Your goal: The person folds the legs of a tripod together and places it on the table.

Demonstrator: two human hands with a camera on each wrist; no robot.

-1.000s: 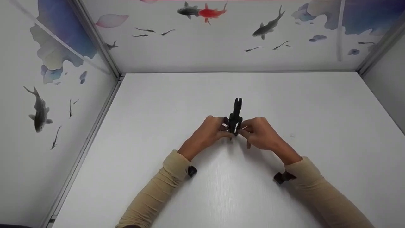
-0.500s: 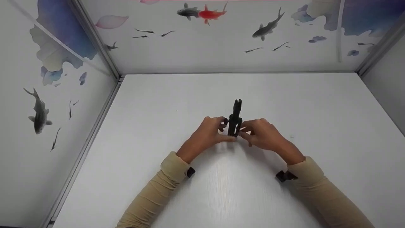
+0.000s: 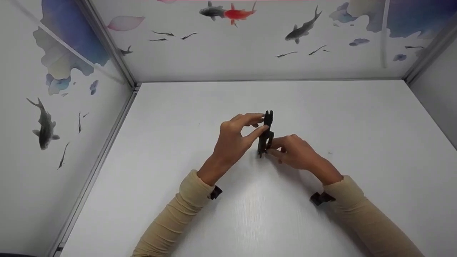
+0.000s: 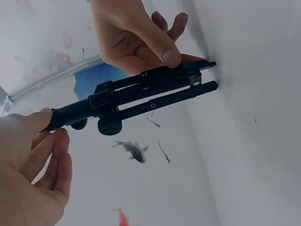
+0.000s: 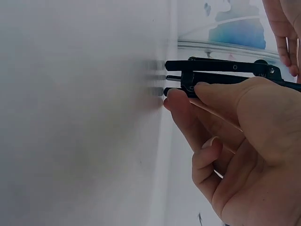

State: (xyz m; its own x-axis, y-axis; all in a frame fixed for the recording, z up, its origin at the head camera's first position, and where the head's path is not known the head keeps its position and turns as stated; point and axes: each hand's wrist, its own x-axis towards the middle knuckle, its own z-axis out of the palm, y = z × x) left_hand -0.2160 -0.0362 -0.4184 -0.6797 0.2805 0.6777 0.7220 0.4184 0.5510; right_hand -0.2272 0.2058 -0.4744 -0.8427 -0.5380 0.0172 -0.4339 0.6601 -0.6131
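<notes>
A small black tripod [image 3: 262, 142] stands upright at the middle of the table, its legs folded close together. My left hand [image 3: 232, 137] pinches its upper end between thumb and fingers. Lower down, my right hand [image 3: 298, 151] pinches one leg near its foot. In the left wrist view, a round knob [image 4: 109, 123] juts from the tripod's body below the column. The right wrist view has the leg tips right at the tabletop, with the right thumb [image 5: 221, 94] and forefinger on the nearest leg.
The white table [image 3: 171, 117] is bordered by a left wall [image 3: 21, 150] and a back wall [image 3: 242, 57], both printed with fish. A tiny clear scrap [image 3: 330, 152] lies right of the right hand. Small black devices [image 3: 215, 192] are worn at both cuffs.
My left hand has left the tripod's lower part and moved up to pinch its top. The right hand stays by the foot of one leg, and the tripod remains upright.
</notes>
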